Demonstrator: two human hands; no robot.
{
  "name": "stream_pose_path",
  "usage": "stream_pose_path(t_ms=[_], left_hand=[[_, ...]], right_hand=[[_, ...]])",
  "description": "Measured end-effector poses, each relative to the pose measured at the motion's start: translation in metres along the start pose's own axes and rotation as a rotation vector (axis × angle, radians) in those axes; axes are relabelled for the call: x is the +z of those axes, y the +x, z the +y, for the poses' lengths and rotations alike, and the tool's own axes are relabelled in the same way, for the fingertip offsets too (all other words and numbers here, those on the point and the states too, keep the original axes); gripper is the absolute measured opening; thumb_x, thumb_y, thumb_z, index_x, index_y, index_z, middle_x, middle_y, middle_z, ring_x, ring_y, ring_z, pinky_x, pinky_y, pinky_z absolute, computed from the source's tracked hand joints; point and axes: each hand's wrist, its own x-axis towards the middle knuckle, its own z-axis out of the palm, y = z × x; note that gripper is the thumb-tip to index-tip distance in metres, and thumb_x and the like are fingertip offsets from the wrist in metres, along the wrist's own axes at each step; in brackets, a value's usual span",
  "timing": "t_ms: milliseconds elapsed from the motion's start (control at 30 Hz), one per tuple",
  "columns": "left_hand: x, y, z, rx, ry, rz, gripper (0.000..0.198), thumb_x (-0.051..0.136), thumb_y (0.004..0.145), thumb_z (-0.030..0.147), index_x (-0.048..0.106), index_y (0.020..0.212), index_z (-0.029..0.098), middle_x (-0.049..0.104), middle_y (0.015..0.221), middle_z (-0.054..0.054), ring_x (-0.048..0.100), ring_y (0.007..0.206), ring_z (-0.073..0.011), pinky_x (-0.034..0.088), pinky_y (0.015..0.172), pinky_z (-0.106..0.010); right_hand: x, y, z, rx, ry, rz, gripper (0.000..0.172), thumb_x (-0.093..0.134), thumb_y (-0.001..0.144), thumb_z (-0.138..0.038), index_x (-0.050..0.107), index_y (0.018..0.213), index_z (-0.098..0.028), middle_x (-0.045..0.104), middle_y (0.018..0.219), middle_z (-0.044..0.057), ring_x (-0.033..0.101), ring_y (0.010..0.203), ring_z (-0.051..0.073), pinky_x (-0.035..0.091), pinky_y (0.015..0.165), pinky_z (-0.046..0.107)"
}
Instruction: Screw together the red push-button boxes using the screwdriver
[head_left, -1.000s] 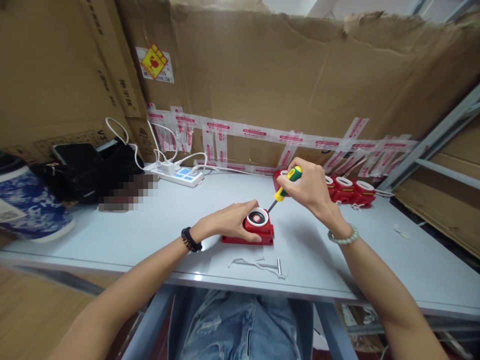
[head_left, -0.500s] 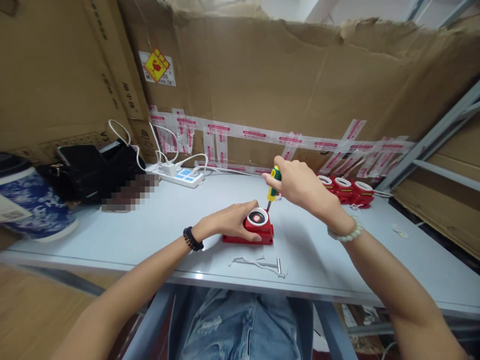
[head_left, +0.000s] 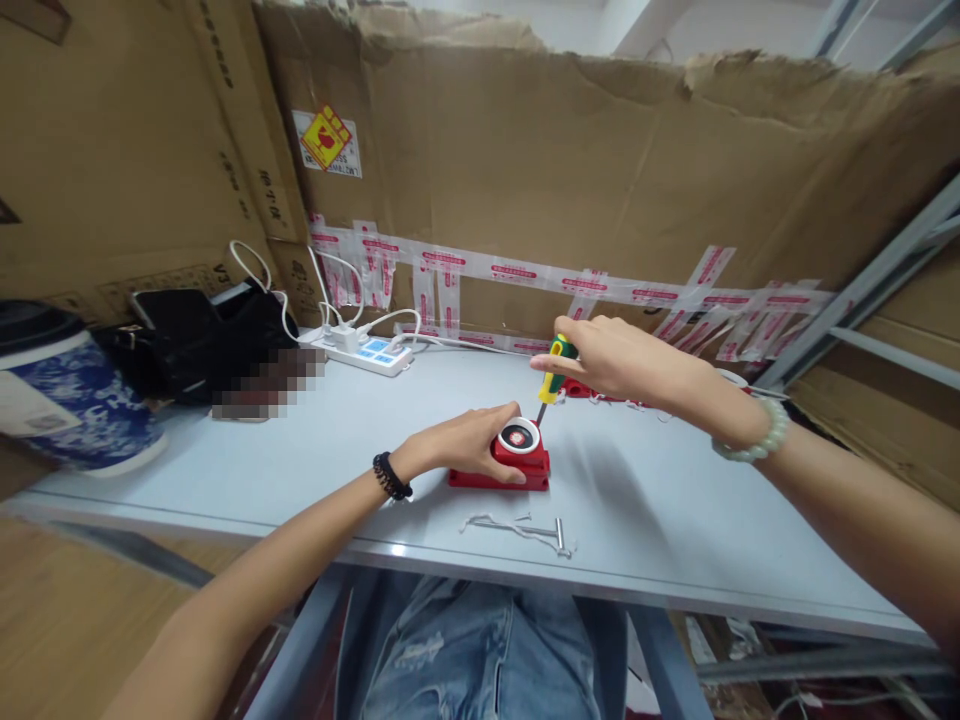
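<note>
Near the front edge of the smooth pale surface [head_left: 675,520], the left hand [head_left: 469,445] clasps a red unit [head_left: 517,465], its grip steadying the square, glossy plastic base. The right hand [head_left: 615,360] grasps a screwdriver [head_left: 553,367] by its yellow-green handle, the thin steel tip set at the unit's round white collar. The fastening looks midway. Whether any screw is seated cannot be told. A T-shaped metal pin [head_left: 556,528] lies at the front edge.

A pale grey table [head_left: 315,455] stands against taped cardboard sheets [head_left: 600,190], with a metal shelf frame [head_left: 862,290] at right and wooden floor [head_left: 67,620] below.
</note>
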Motion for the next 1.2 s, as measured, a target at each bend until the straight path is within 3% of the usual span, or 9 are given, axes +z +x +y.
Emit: stream_pose_path(t_ms=[67, 133, 267, 433, 700, 900, 1067, 1200], left_hand=[[0.000, 0.001, 0.000, 0.001, 0.007, 0.000, 0.052, 0.063, 0.068, 0.057, 0.038, 0.096, 0.021, 0.056, 0.094, -0.005, 0.053, 0.080, -0.0211, 0.038, 0.067, -0.028], [0.000, 0.001, -0.001, 0.000, 0.021, 0.001, 0.052, 0.063, 0.068, 0.058, 0.037, 0.095, 0.022, 0.055, 0.092, -0.004, 0.053, 0.079, -0.0209, 0.038, 0.066, -0.028], [0.000, 0.002, -0.001, 0.002, 0.031, -0.006, 0.052, 0.062, 0.068, 0.059, 0.037, 0.094, 0.021, 0.054, 0.090, -0.004, 0.052, 0.077, -0.0202, 0.037, 0.065, -0.028], [-0.001, 0.001, -0.001, -0.008, -0.020, -0.016, 0.055, 0.062, 0.067, 0.061, 0.038, 0.098, 0.021, 0.055, 0.094, -0.005, 0.053, 0.079, -0.0205, 0.037, 0.067, -0.029], [-0.002, 0.001, -0.001, -0.012, 0.018, -0.009, 0.051, 0.062, 0.067, 0.059, 0.038, 0.091, 0.022, 0.054, 0.088, -0.003, 0.051, 0.072, -0.0193, 0.036, 0.062, -0.028], [-0.001, 0.002, -0.002, 0.002, 0.004, -0.007, 0.052, 0.064, 0.067, 0.058, 0.037, 0.094, 0.022, 0.054, 0.090, -0.003, 0.052, 0.076, -0.0202, 0.037, 0.064, -0.028], [0.000, 0.002, -0.003, -0.019, -0.005, -0.018, 0.053, 0.063, 0.066, 0.060, 0.038, 0.093, 0.021, 0.054, 0.088, -0.003, 0.052, 0.074, -0.0192, 0.036, 0.063, -0.028], [0.000, 0.002, -0.003, -0.002, 0.009, -0.016, 0.052, 0.063, 0.067, 0.059, 0.037, 0.093, 0.021, 0.054, 0.090, -0.003, 0.052, 0.075, -0.0195, 0.037, 0.065, -0.029]], right_hand=[[0.002, 0.004, -0.008, 0.118, -0.183, 0.088, 0.044, 0.044, 0.085, -0.056, 0.046, 0.060, -0.020, 0.047, 0.049, 0.003, 0.049, 0.049, 0.018, 0.026, 0.049, 0.030], [0.003, 0.008, -0.013, 0.130, -0.245, 0.102, 0.045, 0.043, 0.087, -0.051, 0.046, 0.054, -0.020, 0.046, 0.047, 0.005, 0.050, 0.051, 0.020, 0.026, 0.050, 0.031], [0.002, 0.011, -0.013, 0.030, -0.202, 0.049, 0.036, 0.043, 0.088, -0.035, 0.047, 0.056, -0.019, 0.048, 0.051, 0.005, 0.045, 0.048, 0.016, 0.026, 0.051, 0.031], [-0.003, 0.007, -0.006, -0.091, -0.135, -0.017, 0.023, 0.042, 0.088, -0.035, 0.050, 0.074, -0.019, 0.050, 0.056, 0.001, 0.042, 0.051, 0.014, 0.028, 0.055, 0.030], [-0.015, 0.001, -0.004, -0.346, -0.039, -0.132, 0.010, 0.042, 0.087, -0.024, 0.050, 0.086, -0.019, 0.056, 0.088, 0.008, 0.044, 0.085, 0.021, 0.034, 0.071, 0.032], [-0.017, -0.003, 0.009, -0.386, 0.095, -0.175, 0.022, 0.047, 0.078, -0.015, 0.047, 0.099, -0.022, 0.055, 0.096, 0.005, 0.047, 0.089, 0.020, 0.038, 0.071, 0.031], [-0.017, -0.005, 0.010, -0.295, 0.118, -0.189, 0.029, 0.051, 0.080, -0.025, 0.045, 0.108, -0.023, 0.056, 0.100, 0.006, 0.053, 0.080, 0.018, 0.039, 0.064, 0.028], [-0.009, -0.004, -0.001, -0.103, -0.049, -0.097, 0.040, 0.045, 0.084, -0.055, 0.051, 0.096, -0.017, 0.060, 0.077, 0.008, 0.053, 0.065, 0.019, 0.035, 0.054, 0.030]])
